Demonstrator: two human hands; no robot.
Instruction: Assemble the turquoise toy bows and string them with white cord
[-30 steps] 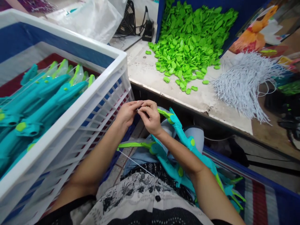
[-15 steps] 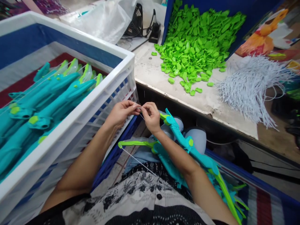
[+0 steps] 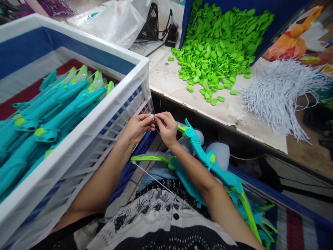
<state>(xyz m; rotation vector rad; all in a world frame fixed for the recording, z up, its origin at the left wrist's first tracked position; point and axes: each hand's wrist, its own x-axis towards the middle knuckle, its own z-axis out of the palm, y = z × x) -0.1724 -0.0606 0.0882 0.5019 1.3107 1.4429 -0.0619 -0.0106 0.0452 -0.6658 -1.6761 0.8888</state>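
My left hand (image 3: pixel 139 127) and my right hand (image 3: pixel 167 128) meet fingertip to fingertip above my lap. Both pinch a thin white string (image 3: pixel 152 117), with a small loop of it showing at the left fingertips. Across my lap lies a teal toy bow (image 3: pixel 199 147) with lime-green limbs, partly behind my right forearm. From the tip of its green limb (image 3: pixel 151 158), a white string (image 3: pixel 153 177) runs down toward my shirt. A second bow lies close by under my right arm, though its outline is partly hidden.
At the left stands a white crate (image 3: pixel 130 66) holding several teal bows (image 3: pixel 65 104). Green plastic pieces (image 3: pixel 213 59) spill from a blue bin (image 3: pixel 283 21) onto the worktable (image 3: pixel 166 76). White strings (image 3: pixel 283 93) are bunched at the right. A black fan (image 3: pixel 151 24) sits behind.
The string between my fingertips has shifted, and its loop now sits over the left fingertips. Both hands stay nearly in place.
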